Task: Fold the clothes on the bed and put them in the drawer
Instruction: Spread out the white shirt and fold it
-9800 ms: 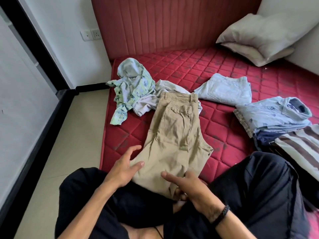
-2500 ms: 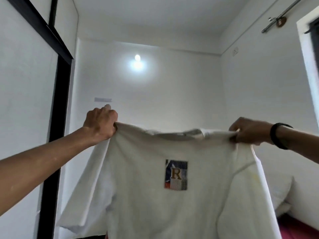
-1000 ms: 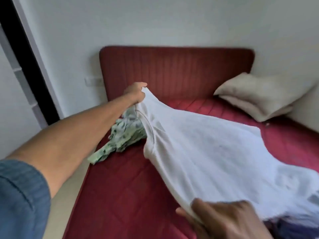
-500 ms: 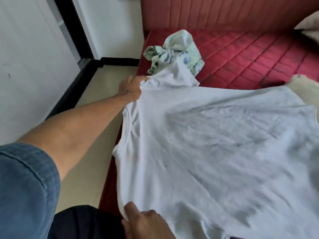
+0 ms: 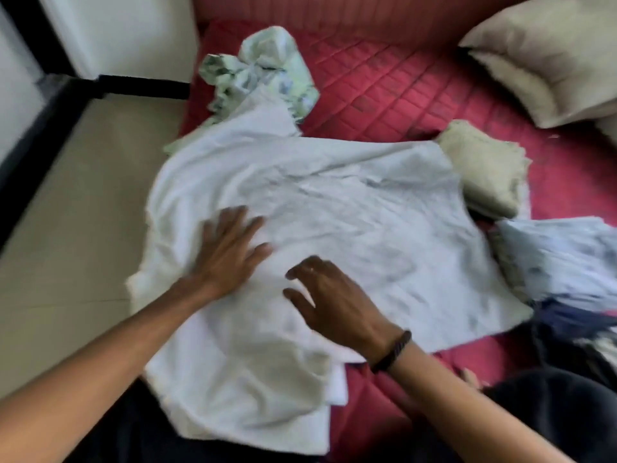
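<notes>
A white T-shirt (image 5: 350,208) lies spread flat on the red quilted bed (image 5: 394,85), its near part draped over my lap. My left hand (image 5: 230,252) rests flat on the shirt's left side, fingers spread. My right hand (image 5: 330,302) hovers or presses just right of it, fingers apart, holding nothing. A crumpled green patterned garment (image 5: 267,68) lies beyond the shirt's far left corner. The folded beige trousers (image 5: 484,168) sit at the shirt's far right. A stack of folded light blue clothes (image 5: 557,259) lies at the right edge. No drawer is in view.
Two beige pillows (image 5: 547,51) lean at the back right against the red headboard. The bed's left edge drops to a tan floor (image 5: 76,208), with a black frame and white wall beyond. My dark-trousered legs fill the bottom of the view.
Both hands have let go of the white T-shirt, which now lies flat on the bed. My hands have moved onto its near left part, palms down.
</notes>
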Available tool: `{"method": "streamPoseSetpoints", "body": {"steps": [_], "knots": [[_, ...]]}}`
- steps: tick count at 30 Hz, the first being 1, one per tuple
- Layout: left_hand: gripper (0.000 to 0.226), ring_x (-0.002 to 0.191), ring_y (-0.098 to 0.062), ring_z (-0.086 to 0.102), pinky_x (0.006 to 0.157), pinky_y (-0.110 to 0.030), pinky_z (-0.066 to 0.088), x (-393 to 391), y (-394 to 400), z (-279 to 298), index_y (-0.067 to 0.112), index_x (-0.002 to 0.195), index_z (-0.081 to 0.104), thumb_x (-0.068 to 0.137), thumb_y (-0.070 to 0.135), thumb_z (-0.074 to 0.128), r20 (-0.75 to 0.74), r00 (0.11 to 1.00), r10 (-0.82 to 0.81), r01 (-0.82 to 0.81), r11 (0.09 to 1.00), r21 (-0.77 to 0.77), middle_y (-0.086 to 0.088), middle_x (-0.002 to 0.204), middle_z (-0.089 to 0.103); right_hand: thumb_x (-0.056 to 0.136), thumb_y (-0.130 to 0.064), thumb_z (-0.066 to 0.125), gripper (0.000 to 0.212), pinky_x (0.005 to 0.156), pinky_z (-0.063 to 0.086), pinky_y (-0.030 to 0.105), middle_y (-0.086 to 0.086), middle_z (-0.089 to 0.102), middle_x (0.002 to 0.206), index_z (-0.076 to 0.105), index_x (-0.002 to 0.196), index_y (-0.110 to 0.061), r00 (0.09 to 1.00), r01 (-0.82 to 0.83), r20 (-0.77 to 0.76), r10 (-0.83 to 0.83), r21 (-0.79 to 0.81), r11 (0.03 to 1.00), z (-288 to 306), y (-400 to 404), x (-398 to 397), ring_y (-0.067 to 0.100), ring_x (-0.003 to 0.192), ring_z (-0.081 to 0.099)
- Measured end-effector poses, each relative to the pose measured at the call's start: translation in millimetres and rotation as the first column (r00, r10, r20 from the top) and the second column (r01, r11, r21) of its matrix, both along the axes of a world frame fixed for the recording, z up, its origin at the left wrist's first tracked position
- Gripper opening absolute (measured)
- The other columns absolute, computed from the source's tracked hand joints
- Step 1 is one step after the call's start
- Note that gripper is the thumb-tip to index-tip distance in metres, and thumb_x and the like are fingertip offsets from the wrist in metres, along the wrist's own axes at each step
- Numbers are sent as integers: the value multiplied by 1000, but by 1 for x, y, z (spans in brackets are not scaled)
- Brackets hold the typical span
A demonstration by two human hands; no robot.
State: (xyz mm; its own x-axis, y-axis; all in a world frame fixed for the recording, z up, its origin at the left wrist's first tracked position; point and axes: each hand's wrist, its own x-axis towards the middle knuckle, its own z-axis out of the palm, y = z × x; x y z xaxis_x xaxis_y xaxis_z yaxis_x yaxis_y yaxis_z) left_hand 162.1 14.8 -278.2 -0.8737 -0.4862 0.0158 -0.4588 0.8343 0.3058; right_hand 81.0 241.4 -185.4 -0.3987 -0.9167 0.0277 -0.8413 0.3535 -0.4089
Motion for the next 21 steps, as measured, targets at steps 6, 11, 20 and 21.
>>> {"method": "streamPoseSetpoints", "body": {"steps": [6,11,20,21], "knots": [[91,157,-38,11,119,-67,12,63,75,-6,32,164,14,88,81,2,140,972,187,-186,982,-27,-1,172,0,95,-19,61,21,81,55,38,17,70,105,72,103,-4,972,154,-228,57,801,579,12,139,-145,35,96,70],[119,150,-31,-33,120,-64,-8,79,148,26,44,149,-36,46,103,-22,454,891,17,-83,989,124,2,157,-46,82,-17,86,21,54,52,22,7,77,95,74,93,-3,982,153,-115,-152,951,267,24,174,-164,3,50,63],[35,135,-5,51,115,-26,38,142,83,136,55,122,60,102,27,60,453,875,-167,-28,919,393,18,142,58,100,-17,47,31,100,36,21,-17,42,94,33,88,-41,766,105,-378,521,872,478,8,186,-178,15,131,52],[54,130,-6,56,112,-24,41,146,72,138,53,114,64,98,3,51,418,903,-94,-60,938,341,17,133,63,99,-18,45,31,96,38,21,-17,38,88,31,84,-40,761,135,-393,516,874,467,6,194,-183,14,130,53]]}}
